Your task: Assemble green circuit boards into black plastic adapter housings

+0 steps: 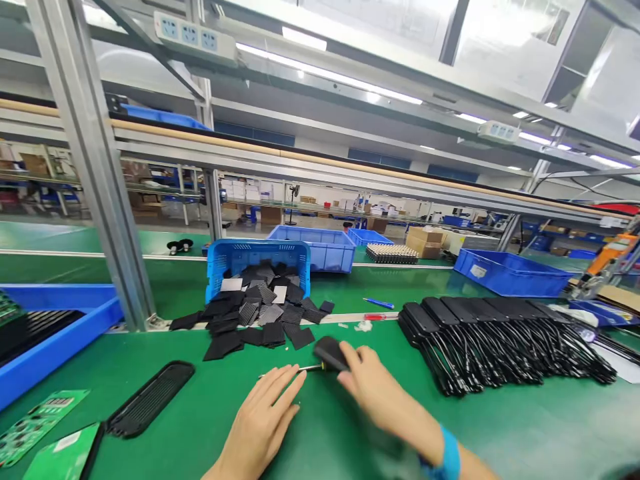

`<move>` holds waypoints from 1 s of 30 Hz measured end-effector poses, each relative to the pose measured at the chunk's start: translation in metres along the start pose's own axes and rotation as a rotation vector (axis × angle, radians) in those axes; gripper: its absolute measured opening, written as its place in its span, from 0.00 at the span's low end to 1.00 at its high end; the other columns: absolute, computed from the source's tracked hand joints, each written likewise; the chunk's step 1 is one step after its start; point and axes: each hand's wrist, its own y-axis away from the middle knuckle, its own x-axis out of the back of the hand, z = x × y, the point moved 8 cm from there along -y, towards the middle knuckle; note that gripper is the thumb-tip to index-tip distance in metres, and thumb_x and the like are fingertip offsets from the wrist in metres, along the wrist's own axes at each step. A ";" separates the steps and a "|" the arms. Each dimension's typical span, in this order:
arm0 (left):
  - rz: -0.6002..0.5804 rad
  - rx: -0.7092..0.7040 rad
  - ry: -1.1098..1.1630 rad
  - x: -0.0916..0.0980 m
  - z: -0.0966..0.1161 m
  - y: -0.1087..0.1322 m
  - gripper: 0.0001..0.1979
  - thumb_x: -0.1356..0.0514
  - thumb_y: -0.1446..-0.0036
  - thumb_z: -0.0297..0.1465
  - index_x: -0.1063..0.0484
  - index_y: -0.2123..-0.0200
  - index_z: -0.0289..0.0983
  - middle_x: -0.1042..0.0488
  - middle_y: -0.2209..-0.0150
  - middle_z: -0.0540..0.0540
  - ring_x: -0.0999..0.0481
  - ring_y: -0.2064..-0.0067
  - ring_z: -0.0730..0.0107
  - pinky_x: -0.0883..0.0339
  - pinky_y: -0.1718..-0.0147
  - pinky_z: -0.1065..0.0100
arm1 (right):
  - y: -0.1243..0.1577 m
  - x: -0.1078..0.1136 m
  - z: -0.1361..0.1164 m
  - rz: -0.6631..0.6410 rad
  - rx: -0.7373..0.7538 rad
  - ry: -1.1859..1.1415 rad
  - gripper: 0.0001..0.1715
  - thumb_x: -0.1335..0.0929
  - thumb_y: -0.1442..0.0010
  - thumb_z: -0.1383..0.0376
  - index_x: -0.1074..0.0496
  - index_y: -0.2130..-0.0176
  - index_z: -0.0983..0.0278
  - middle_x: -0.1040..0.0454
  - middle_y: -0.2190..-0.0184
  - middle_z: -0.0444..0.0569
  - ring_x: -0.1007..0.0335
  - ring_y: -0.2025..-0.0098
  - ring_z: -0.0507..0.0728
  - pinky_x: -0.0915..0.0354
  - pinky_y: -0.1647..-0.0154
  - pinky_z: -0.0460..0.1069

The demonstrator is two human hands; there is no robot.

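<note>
My right hand [373, 390] grips a black rounded plastic case [329, 350] just above the green work surface; its outline is slightly blurred. A short cable [314, 367] comes out of the case toward the left and passes by the fingertips of my left hand [263, 417]. That hand lies low over the surface with its fingers stretched out and thumb apart. Whether its fingertips touch the cable, I cannot tell. Left of it lies an open black case half [153, 399] with a ribbed inside, beside green circuit boards [43, 417].
A tipped light-blue basket [215, 270] spills black foam-like pads [255, 300] onto the bench. Rows of finished-looking black cases with cables [465, 320] lie at right. A blue screwdriver [379, 303] and a red one [380, 317] lie ahead. A metal post [95, 167] stands left.
</note>
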 end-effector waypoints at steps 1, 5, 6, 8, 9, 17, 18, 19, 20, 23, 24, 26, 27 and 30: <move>-0.004 0.005 0.014 -0.001 0.001 0.000 0.21 0.47 0.38 0.27 0.35 0.42 0.38 0.28 0.45 0.43 0.28 0.45 0.61 0.28 0.49 0.60 | -0.009 0.008 0.036 -0.009 -0.096 0.104 0.24 0.34 0.38 0.60 0.35 0.43 0.62 0.27 0.60 0.56 0.29 0.63 0.61 0.32 0.61 0.53; -0.014 0.010 0.075 -0.005 0.002 0.001 0.17 0.47 0.37 0.28 0.31 0.46 0.41 0.25 0.49 0.44 0.26 0.48 0.63 0.27 0.51 0.64 | -0.037 0.041 0.158 0.008 -0.358 0.345 0.25 0.41 0.34 0.63 0.36 0.44 0.78 0.29 0.62 0.71 0.29 0.62 0.68 0.35 0.61 0.59; -0.012 0.009 0.087 -0.006 0.002 0.001 0.16 0.48 0.37 0.29 0.30 0.47 0.42 0.25 0.50 0.44 0.25 0.49 0.63 0.26 0.52 0.64 | -0.039 0.046 0.180 0.014 -0.411 0.392 0.25 0.41 0.34 0.64 0.37 0.45 0.81 0.30 0.62 0.73 0.29 0.61 0.69 0.35 0.61 0.60; -0.011 0.009 0.104 -0.007 0.001 0.002 0.15 0.48 0.37 0.29 0.28 0.49 0.42 0.24 0.51 0.45 0.24 0.51 0.64 0.26 0.54 0.66 | -0.037 0.047 0.210 0.020 -0.480 0.457 0.25 0.41 0.35 0.65 0.36 0.46 0.81 0.30 0.62 0.74 0.29 0.60 0.70 0.36 0.61 0.59; -0.008 0.013 0.109 -0.008 0.000 0.002 0.15 0.48 0.37 0.29 0.28 0.50 0.42 0.23 0.52 0.45 0.23 0.52 0.65 0.25 0.55 0.67 | -0.035 0.045 0.219 0.020 -0.499 0.478 0.24 0.40 0.35 0.64 0.35 0.46 0.80 0.30 0.63 0.73 0.29 0.61 0.69 0.36 0.61 0.58; 0.001 0.038 0.140 -0.003 -0.006 0.000 0.13 0.49 0.36 0.29 0.26 0.55 0.41 0.22 0.58 0.46 0.22 0.57 0.67 0.24 0.58 0.69 | -0.023 0.026 0.211 0.100 -0.492 0.608 0.25 0.44 0.35 0.67 0.38 0.43 0.76 0.35 0.50 0.73 0.37 0.51 0.71 0.38 0.59 0.59; 0.006 0.032 0.153 -0.001 -0.006 0.000 0.13 0.49 0.37 0.29 0.26 0.56 0.41 0.21 0.58 0.46 0.22 0.57 0.67 0.24 0.59 0.70 | -0.023 0.024 0.207 0.099 -0.473 0.624 0.26 0.44 0.35 0.67 0.40 0.40 0.74 0.35 0.49 0.71 0.38 0.50 0.69 0.39 0.57 0.59; 0.014 0.023 0.169 0.000 -0.007 -0.001 0.13 0.49 0.37 0.29 0.25 0.56 0.42 0.21 0.59 0.46 0.21 0.58 0.68 0.24 0.60 0.71 | -0.022 0.022 0.203 0.093 -0.452 0.639 0.28 0.44 0.35 0.66 0.43 0.38 0.71 0.35 0.47 0.69 0.39 0.49 0.68 0.40 0.54 0.59; 0.024 0.015 0.185 0.001 -0.008 -0.001 0.13 0.49 0.37 0.29 0.25 0.56 0.42 0.21 0.60 0.47 0.21 0.59 0.68 0.23 0.62 0.71 | -0.022 0.019 0.201 0.086 -0.434 0.654 0.29 0.43 0.34 0.65 0.46 0.36 0.69 0.36 0.45 0.67 0.40 0.48 0.67 0.42 0.52 0.60; 0.027 0.021 0.239 -0.002 -0.013 -0.003 0.13 0.49 0.37 0.28 0.25 0.58 0.41 0.21 0.61 0.47 0.21 0.61 0.69 0.24 0.63 0.72 | -0.021 0.019 0.199 0.066 -0.426 0.683 0.34 0.38 0.36 0.60 0.49 0.35 0.68 0.37 0.44 0.65 0.41 0.46 0.67 0.44 0.49 0.60; 0.017 0.033 0.256 -0.004 -0.013 -0.003 0.13 0.49 0.37 0.27 0.25 0.58 0.41 0.21 0.61 0.47 0.21 0.60 0.69 0.24 0.62 0.72 | -0.020 0.021 0.198 0.062 -0.431 0.680 0.36 0.36 0.37 0.60 0.48 0.35 0.69 0.35 0.46 0.65 0.40 0.48 0.67 0.44 0.51 0.60; -0.005 0.060 0.281 -0.004 -0.011 -0.003 0.13 0.49 0.38 0.25 0.25 0.59 0.40 0.21 0.61 0.46 0.22 0.60 0.70 0.25 0.60 0.71 | -0.017 0.029 0.191 0.060 -0.424 0.654 0.35 0.34 0.39 0.61 0.44 0.38 0.71 0.32 0.51 0.65 0.36 0.52 0.68 0.43 0.54 0.59; -0.016 0.072 0.280 -0.002 -0.009 -0.003 0.14 0.49 0.38 0.24 0.25 0.59 0.39 0.21 0.61 0.46 0.23 0.59 0.70 0.26 0.59 0.70 | -0.016 0.034 0.186 0.064 -0.408 0.631 0.33 0.34 0.40 0.63 0.41 0.39 0.71 0.32 0.53 0.66 0.35 0.53 0.69 0.42 0.56 0.60; -0.191 0.162 0.146 0.001 -0.012 0.001 0.12 0.46 0.41 0.23 0.25 0.60 0.38 0.22 0.59 0.45 0.24 0.56 0.62 0.27 0.54 0.60 | -0.014 0.041 0.171 0.106 -0.344 0.521 0.27 0.35 0.40 0.67 0.36 0.44 0.79 0.30 0.60 0.73 0.32 0.57 0.74 0.43 0.61 0.65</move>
